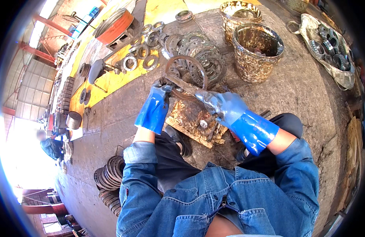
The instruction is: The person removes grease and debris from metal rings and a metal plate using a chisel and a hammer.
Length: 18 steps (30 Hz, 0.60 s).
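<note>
A large thin metal ring [206, 74], brown with grime, is tilted up in front of me. My left hand [158, 98], in a blue rubber glove, is closed on the ring's left side. A flat metal bar [182, 83], like a scraper or file, lies across the ring. My right hand [232, 110], gloved the same way, is wrapped round its near end; the bar's far tip reaches my left fingers. Below the ring, between my feet, is a grimy wooden block [190, 120] with a round metal piece [203, 124] on top.
Greasy flanges [210, 65] and smaller rings [151, 62] lie beyond my hands. Two grimy buckets [251, 73] stand right of them. A white sack [309, 29] holds metal parts at far right. Stacked rings [110, 173] sit by my left side. Another person [51, 147] is far left.
</note>
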### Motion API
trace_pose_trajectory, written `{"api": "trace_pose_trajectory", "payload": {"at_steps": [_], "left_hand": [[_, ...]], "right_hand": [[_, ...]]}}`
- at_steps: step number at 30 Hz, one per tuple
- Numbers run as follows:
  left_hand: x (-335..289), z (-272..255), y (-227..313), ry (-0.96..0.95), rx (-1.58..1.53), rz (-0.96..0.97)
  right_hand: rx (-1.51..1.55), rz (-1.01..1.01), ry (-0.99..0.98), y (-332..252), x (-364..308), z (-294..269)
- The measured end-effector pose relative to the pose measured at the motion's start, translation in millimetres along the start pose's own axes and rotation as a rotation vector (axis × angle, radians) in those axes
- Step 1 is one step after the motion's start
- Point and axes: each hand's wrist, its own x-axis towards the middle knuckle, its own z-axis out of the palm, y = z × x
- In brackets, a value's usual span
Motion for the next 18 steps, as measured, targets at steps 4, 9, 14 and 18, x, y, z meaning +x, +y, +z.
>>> {"api": "trace_pose_trajectory", "payload": {"at_steps": [4, 9, 14, 18], "left_hand": [[-3, 13, 7, 0.038, 0.080, -0.036], [-2, 12, 4, 0.057, 0.105, -0.092], [4, -3, -4, 0.068, 0.203, -0.054], [7, 2, -6, 0.045, 0.265, -0.104]], "right_hand": [[0.140, 0.133, -0.065, 7, 10, 9], [0.122, 0.041, 0.116, 26, 15, 26], [0.334, 0.155, 0.144, 28, 15, 28], [0.377, 0.194, 0.221, 32, 13, 27]]}}
